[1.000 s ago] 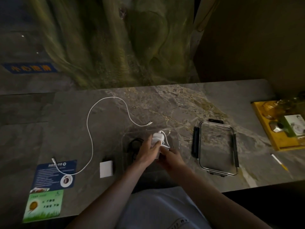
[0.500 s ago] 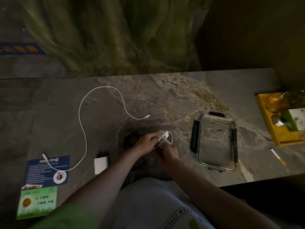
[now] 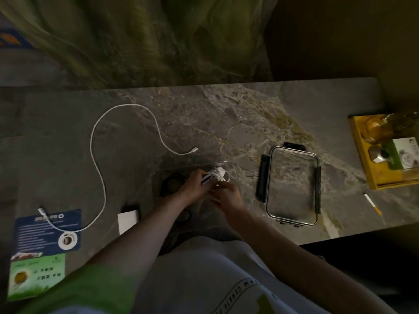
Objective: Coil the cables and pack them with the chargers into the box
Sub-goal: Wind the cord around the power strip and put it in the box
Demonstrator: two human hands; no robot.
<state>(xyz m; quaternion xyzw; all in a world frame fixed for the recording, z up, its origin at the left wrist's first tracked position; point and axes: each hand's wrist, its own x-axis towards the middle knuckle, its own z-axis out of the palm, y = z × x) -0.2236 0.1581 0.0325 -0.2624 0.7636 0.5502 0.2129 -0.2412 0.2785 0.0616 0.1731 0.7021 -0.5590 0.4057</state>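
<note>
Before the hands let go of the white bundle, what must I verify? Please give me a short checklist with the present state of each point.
1. Bundle held: ok. The left hand and the right hand both hold the white bundle.
2. Bundle above the box: ok.
3. Box open: ok. The lid lies apart, to the right of it.
4. Room inside: ok. The black cable fills only the left side.
5. Bundle wound tightly: cannot tell, it is blurred.
6. Other items packed: not ok. The long white cable lies uncoiled and the white charger stands outside the box.
</note>
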